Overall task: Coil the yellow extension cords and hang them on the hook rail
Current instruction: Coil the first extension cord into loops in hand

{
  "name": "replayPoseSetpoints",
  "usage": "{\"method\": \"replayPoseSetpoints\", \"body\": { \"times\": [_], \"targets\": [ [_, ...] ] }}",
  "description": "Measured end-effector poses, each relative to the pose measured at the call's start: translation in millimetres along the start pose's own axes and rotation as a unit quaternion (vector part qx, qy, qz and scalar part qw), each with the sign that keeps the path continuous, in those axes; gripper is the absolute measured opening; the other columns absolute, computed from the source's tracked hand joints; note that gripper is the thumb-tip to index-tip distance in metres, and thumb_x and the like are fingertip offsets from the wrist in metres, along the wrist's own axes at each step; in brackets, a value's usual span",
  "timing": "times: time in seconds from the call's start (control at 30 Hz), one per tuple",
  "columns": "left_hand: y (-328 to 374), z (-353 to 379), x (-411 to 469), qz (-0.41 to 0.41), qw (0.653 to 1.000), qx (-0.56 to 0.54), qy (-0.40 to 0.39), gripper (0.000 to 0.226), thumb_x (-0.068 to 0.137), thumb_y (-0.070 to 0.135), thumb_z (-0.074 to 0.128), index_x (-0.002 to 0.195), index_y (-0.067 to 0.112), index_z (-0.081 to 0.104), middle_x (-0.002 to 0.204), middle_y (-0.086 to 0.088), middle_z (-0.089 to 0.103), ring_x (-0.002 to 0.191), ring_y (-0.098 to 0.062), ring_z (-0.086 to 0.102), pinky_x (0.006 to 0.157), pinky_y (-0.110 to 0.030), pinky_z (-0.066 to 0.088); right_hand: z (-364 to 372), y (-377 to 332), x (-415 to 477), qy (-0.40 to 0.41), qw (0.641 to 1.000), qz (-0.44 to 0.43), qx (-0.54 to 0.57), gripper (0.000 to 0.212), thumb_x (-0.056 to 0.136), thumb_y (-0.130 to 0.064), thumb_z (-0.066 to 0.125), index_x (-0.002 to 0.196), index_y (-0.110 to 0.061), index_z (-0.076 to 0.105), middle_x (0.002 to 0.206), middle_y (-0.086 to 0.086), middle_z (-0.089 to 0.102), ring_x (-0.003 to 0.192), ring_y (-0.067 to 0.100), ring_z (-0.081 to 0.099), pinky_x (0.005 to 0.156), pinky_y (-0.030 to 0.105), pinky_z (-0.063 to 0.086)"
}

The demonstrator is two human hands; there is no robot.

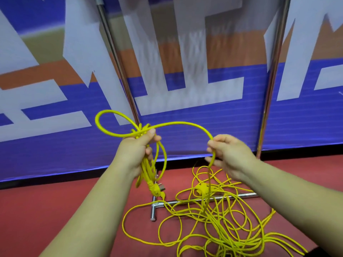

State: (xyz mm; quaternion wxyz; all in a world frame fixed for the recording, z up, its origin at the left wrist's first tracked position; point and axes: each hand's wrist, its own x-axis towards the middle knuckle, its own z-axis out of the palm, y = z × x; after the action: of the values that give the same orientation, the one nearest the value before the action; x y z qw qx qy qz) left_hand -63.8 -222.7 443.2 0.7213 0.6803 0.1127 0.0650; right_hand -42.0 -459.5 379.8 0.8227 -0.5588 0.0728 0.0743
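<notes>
Where it has been gathered into a few loops, the yellow extension cord (185, 123) is held up in front of the person, above the floor. The left hand (134, 152) grips the bunched loops, its fingers (150, 134) curled tight round them; one loop stands out above and to the left of the fist. The other loops hang below the fist, with the plug (157, 190) dangling at the bottom. From that fist a single strand arches across to the right hand (233, 157), whose fingers (213, 145) are curled round it in a light pinch. Below the right hand the strand drops straight down into the loose tangle (219, 217). The tangle lies spread over the red floor (55, 210), with a yellow lump (201, 188) among its strands that may be a socket end. Part of the tangle lies across the metal base bar (171, 202) of a stand. Two shiny poles rise from there, the left pole (118, 60) leaning away and the right pole (274, 71) nearer upright. Behind the poles hangs a banner (204, 127) in blue, white and orange, reaching down almost to the floor.
</notes>
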Motion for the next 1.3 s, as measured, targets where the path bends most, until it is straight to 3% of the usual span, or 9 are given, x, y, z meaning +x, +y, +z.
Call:
{"method": "replayPoseSetpoints", "body": {
  "times": [0.1,0.2,0.43,0.6,0.8,0.9,1.07,1.2,1.3],
  "targets": [
    [-4.3,-1.4,0.1,-0.096,0.995,0.033,-0.024,0.01,0.096,0.02,0.062,0.095,0.01,0.062,0.065,-0.004,0.054,0.036,-0.011,0.035,0.038,-0.018,0.034,-18.8,-8.7,17.7,0.147,0.988,-0.02,0.035,0.011,0.092,-0.003,0.065,0.098,-0.012,0.063,0.081,0.007,0.064,0.067,0.013,0.058,0.065,0.032,0.057],
    [-2.6,-1.7,-4.5,-0.142,0.989,0.018,-0.049,0.006,0.093,0.017,0.056,0.093,0.012,0.058,0.06,-0.001,0.048,0.037,-0.01,0.033,0.038,-0.018,0.031,-38.6,-0.2,29.0,0.218,0.972,-0.054,-0.074,0.014,0.089,-0.004,0.066,0.103,-0.006,0.067,0.073,0.009,0.062,0.053,0.016,0.05,0.049,0.026,0.041],
    [1.1,0.3,-13.6,-0.09,0.993,0.034,-0.069,0.01,0.098,0.012,0.05,0.095,0.011,0.06,0.061,-0.002,0.047,0.04,-0.01,0.031,0.04,-0.018,0.03,-29.7,6.6,20.0,0.079,0.949,-0.08,-0.294,0.007,0.083,-0.017,0.077,0.085,-0.016,0.07,0.066,0.004,0.062,0.052,0.019,0.057,0.054,0.03,0.05],
    [2.6,1.6,-16.5,-0.062,0.997,0.021,-0.05,0.013,0.098,0.009,0.051,0.091,0.011,0.062,0.061,-0.002,0.047,0.039,-0.009,0.032,0.04,-0.018,0.031,-29.0,3.6,19.0,0.099,0.888,-0.129,-0.43,0.011,0.08,-0.026,0.08,0.077,-0.021,0.07,0.071,-0.004,0.066,0.068,0.014,0.062,0.06,0.025,0.043],
    [3.3,-0.2,-17.1,-0.048,0.998,0.007,-0.035,0.011,0.1,0.011,0.053,0.091,0.011,0.06,0.062,-0.003,0.047,0.039,-0.01,0.034,0.037,-0.02,0.033,-33.0,-0.4,22.5,0.112,0.856,-0.184,-0.471,0.014,0.089,-0.032,0.071,0.078,-0.024,0.067,0.073,-0.007,0.066,0.073,0.015,0.063,0.067,0.03,0.047],
    [0.4,-2.4,-14.5,-0.057,0.998,0.029,-0.015,0.016,0.1,0.011,0.052,0.087,0.01,0.059,0.061,-0.003,0.048,0.038,-0.01,0.035,0.037,-0.019,0.033,-41.1,2.4,27.7,0.129,0.862,-0.143,-0.469,0.022,0.092,-0.033,0.066,0.073,-0.021,0.066,0.072,-0.003,0.071,0.069,0.019,0.07,0.072,0.037,0.058],
    [-1.2,-8.5,-9.8,-0.101,0.994,0.034,0.013,0.022,0.1,0.013,0.054,0.079,0.01,0.057,0.059,-0.003,0.049,0.035,-0.009,0.039,0.035,-0.02,0.035,-45.4,4.2,24.2,0.087,0.839,-0.048,-0.535,0.026,0.095,-0.027,0.059,0.076,-0.012,0.07,0.074,0.006,0.072,0.07,0.024,0.069,0.065,0.031,0.056],
    [3.2,-12.9,-7.1,-0.138,0.99,-0.029,0.012,0.021,0.101,0.016,0.053,0.081,0.013,0.057,0.058,0.001,0.052,0.037,-0.007,0.043,0.035,-0.019,0.037,-32.7,4.5,10.0,-0.029,0.734,-0.009,-0.678,0.03,0.099,-0.019,0.048,0.124,-0.021,0.065,0.094,0.006,0.067,0.088,0.029,0.067,0.072,0.032,0.054],
    [10.2,-14.7,-7.3,-0.158,0.984,-0.087,-0.009,0.018,0.101,0.018,0.053,0.084,0.015,0.056,0.059,0.002,0.052,0.039,-0.006,0.045,0.037,-0.017,0.039,-22.5,4.9,-2.1,-0.14,0.613,-0.005,-0.777,0.039,0.099,-0.021,0.049,0.137,-0.02,0.055,0.098,0.01,0.064,0.099,0.033,0.063,0.07,0.032,0.044]
  ]
}}
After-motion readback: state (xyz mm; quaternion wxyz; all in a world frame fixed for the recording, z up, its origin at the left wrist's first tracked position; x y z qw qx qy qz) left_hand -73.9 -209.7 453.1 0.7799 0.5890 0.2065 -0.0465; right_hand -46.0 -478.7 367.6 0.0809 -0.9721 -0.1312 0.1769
